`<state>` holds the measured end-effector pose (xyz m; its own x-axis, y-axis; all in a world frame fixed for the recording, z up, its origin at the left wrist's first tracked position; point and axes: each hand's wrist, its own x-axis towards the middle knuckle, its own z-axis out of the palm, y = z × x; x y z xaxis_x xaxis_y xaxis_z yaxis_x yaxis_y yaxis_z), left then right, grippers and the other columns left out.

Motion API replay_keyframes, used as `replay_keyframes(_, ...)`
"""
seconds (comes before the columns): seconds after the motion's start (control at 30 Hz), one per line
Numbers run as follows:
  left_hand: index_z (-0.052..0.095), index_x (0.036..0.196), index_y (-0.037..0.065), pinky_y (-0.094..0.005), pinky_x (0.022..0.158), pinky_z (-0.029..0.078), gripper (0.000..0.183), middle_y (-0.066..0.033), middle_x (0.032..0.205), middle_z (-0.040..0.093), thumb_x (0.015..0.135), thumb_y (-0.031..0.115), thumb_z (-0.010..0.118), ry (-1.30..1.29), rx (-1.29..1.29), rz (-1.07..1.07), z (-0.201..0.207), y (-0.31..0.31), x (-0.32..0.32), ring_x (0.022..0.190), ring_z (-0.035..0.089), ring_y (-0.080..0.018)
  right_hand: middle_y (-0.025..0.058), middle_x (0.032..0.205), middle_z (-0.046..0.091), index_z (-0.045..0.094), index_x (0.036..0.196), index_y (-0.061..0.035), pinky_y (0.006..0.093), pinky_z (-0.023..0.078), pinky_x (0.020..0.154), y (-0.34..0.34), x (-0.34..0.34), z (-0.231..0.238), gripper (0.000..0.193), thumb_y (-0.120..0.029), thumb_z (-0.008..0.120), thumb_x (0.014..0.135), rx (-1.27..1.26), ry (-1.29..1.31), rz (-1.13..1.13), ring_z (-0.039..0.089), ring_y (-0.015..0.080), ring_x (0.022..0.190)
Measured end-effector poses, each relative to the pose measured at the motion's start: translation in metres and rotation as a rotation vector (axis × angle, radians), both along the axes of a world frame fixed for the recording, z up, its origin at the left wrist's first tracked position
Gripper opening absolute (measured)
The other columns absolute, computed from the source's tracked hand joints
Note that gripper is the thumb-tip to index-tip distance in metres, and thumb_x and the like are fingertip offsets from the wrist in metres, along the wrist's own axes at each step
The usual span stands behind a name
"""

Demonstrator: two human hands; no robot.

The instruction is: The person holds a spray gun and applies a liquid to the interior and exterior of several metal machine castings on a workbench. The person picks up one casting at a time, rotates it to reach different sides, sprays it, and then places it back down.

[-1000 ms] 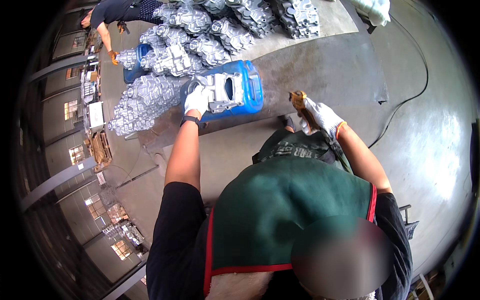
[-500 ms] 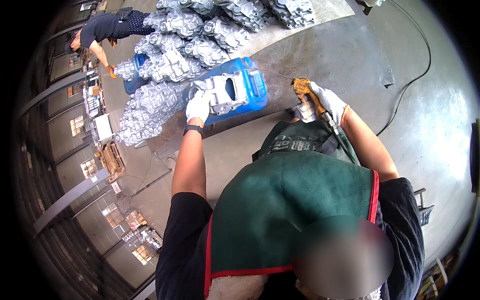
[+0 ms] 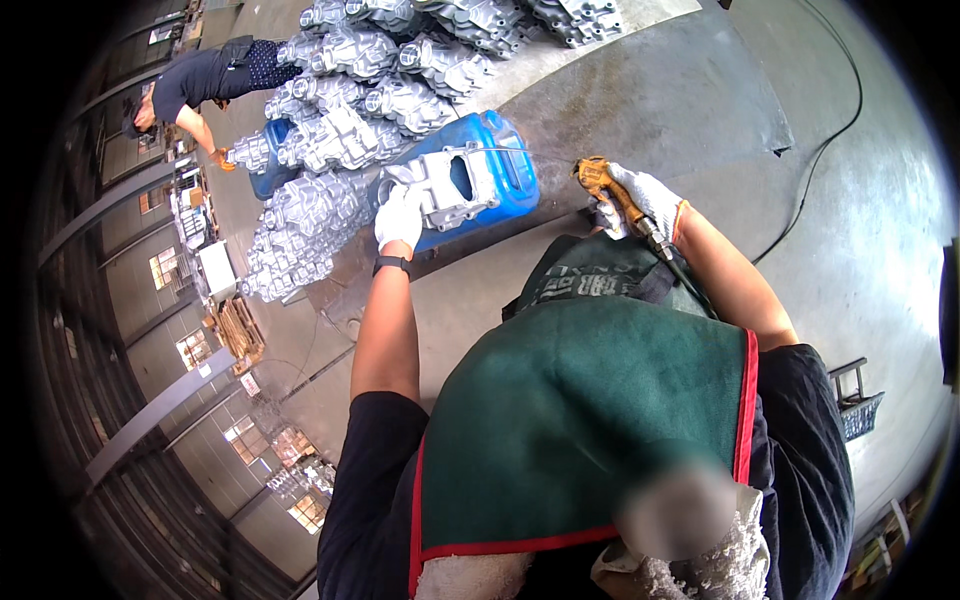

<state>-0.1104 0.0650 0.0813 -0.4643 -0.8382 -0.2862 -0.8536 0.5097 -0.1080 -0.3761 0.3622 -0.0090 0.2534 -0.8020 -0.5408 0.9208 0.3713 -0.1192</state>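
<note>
Head view. A grey metal casting (image 3: 435,190) lies on a blue container (image 3: 516,178) at the near edge of the dark worktop (image 3: 680,110). The gloved left hand (image 3: 400,215) covers the casting's left end; its fingers lie over the metal, but whether they pinch it cannot be told. The gloved right hand (image 3: 650,200) is wrapped round an orange gun-shaped tool (image 3: 612,190), thumb along the grip, most fingers hidden.

One second earlier no tube could be made out at the tool; now a thin tube (image 3: 530,151) runs leftward from it across the container toward the casting. The casting has kept its place, and the change appears to bring tool and part into line, the left hand seemingly steadying.

The container's inside is not visible. Beyond the worktop's left end, a second blue container (image 3: 272,182) bears another casting (image 3: 250,151), touched by a co-worker's orange-gloved hand (image 3: 222,158). Stacked castings (image 3: 345,135) occupy the far-left part.
</note>
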Motion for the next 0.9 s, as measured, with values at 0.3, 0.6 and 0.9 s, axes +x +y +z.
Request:
replay_keyframes(0.3, 0.056, 0.113, 0.009, -0.0478, 0.084, 0.044, 0.043, -0.0219, 0.103, 0.062, 0.090, 0.042, 0.042, 0.028, -0.008, 0.012, -0.003, -0.002, 0.004, 0.097, 0.057, -0.0410, 0.0083, 0.071, 0.056, 0.051, 0.104, -0.0054, 0.0349, 0.048, 0.051, -0.004, 0.002, -0.005, 0.040, -0.040, 0.032, 0.099, -0.037, -0.044, -0.007, 0.056, 0.0212, 0.057)
replay_keyframes(0.6, 0.056, 0.112, 0.009, -0.0482, 0.084, 0.044, 0.040, -0.0225, 0.102, 0.063, 0.090, 0.040, 0.044, 0.028, -0.007, 0.029, -0.004, -0.002, 0.006, 0.097, 0.058, -0.0408, 0.0071, 0.067, 0.055, 0.052, 0.099, -0.0040, 0.0322, 0.047, 0.046, 0.002, -0.014, 0.026, 0.040, -0.040, 0.035, 0.098, -0.020, 0.111, -0.018, 0.055, 0.0186, 0.052)
replay_keyframes(0.9, 0.057, 0.111, 0.009, -0.0487, 0.083, 0.044, 0.040, -0.0222, 0.100, 0.063, 0.090, 0.040, 0.043, 0.057, -0.019, 0.010, -0.004, -0.001, 0.007, 0.096, 0.058, -0.0408, 0.0058, 0.067, 0.057, 0.054, 0.095, -0.0034, 0.0306, 0.048, 0.046, 0.003, -0.013, 0.026, 0.042, -0.042, 0.038, 0.097, -0.017, 0.122, 0.039, 0.055, 0.0163, 0.052)
